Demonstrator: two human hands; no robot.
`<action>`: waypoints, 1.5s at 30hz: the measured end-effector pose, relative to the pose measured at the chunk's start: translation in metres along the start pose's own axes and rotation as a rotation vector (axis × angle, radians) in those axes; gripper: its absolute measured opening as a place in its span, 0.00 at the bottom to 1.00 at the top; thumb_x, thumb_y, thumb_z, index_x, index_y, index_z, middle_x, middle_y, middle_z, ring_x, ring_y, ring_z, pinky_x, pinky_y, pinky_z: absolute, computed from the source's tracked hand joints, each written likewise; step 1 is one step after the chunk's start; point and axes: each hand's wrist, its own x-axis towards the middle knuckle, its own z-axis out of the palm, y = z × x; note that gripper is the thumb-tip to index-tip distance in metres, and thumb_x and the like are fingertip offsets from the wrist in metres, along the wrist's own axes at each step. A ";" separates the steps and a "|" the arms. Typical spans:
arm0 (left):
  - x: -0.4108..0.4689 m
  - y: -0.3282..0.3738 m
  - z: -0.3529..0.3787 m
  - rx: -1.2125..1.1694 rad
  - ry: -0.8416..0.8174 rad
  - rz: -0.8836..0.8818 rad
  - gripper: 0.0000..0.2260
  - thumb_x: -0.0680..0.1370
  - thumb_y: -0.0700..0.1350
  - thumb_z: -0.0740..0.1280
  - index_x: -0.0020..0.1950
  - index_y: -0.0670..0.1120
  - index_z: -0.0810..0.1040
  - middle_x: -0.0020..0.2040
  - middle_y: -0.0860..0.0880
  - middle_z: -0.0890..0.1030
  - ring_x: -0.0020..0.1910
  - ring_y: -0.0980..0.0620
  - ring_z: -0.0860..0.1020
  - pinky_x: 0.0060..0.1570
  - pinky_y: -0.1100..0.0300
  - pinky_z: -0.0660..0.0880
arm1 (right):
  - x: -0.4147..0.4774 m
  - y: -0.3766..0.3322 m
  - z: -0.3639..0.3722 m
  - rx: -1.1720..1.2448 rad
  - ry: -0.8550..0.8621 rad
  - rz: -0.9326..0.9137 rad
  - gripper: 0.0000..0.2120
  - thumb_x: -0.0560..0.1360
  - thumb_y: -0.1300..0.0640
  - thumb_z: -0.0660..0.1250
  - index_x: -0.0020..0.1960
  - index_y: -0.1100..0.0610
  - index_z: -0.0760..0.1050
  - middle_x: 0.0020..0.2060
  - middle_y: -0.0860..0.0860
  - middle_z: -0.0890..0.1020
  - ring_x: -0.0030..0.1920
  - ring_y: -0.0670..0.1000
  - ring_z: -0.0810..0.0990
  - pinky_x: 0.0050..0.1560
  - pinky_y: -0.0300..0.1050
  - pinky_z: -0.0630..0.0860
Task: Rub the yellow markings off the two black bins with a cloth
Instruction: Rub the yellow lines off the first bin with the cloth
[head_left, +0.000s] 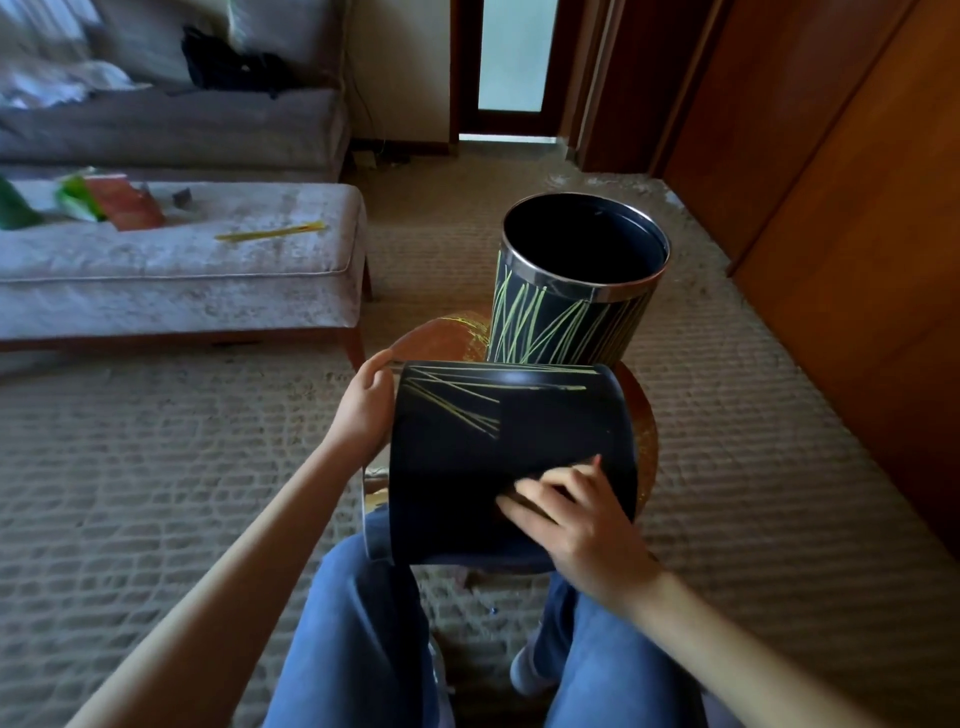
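So you're sitting with one black bin (498, 457) tipped on its side across your knees, its chrome rim end pointing to your left. Your left arm reaches straight out in front of you, and your left hand (366, 410) grips that rim end, thumb hooked over the top edge and fingers wrapped round the side. Your right arm comes in from the lower right with the wrist bent inward. Your right hand (582, 525) lies on the near-right part of the bin's wall, fingers fanned out and pressed against it. They're pretty blurry tbh, so I can't tell if there's a cloth under them or whether they're pinching anything.

A few yellow lines (452, 405) show on the upper left of that bin; the area around your right hand looks plain black. The second bin (571, 312) stands upright just beyond on a small round table (447, 332), with yellow streaks all over its side.
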 end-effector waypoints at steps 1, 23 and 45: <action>-0.001 -0.001 0.000 0.005 -0.002 0.003 0.20 0.85 0.43 0.53 0.77 0.47 0.68 0.68 0.45 0.77 0.62 0.51 0.77 0.64 0.56 0.73 | 0.001 0.004 0.000 0.000 -0.009 -0.045 0.14 0.82 0.63 0.60 0.58 0.54 0.83 0.52 0.52 0.83 0.51 0.54 0.75 0.53 0.53 0.71; -0.018 -0.021 -0.005 -0.084 -0.027 0.014 0.24 0.80 0.50 0.54 0.76 0.51 0.68 0.72 0.46 0.75 0.70 0.49 0.73 0.74 0.45 0.67 | 0.108 0.009 0.029 0.054 -0.005 0.168 0.14 0.70 0.70 0.71 0.50 0.55 0.85 0.43 0.52 0.81 0.44 0.57 0.75 0.43 0.51 0.71; -0.023 -0.032 -0.006 -0.172 -0.025 0.100 0.25 0.75 0.53 0.56 0.72 0.52 0.72 0.73 0.47 0.74 0.73 0.51 0.70 0.76 0.46 0.62 | 0.073 -0.051 0.022 0.183 0.003 0.090 0.11 0.76 0.63 0.65 0.54 0.53 0.83 0.50 0.50 0.81 0.46 0.55 0.74 0.46 0.51 0.69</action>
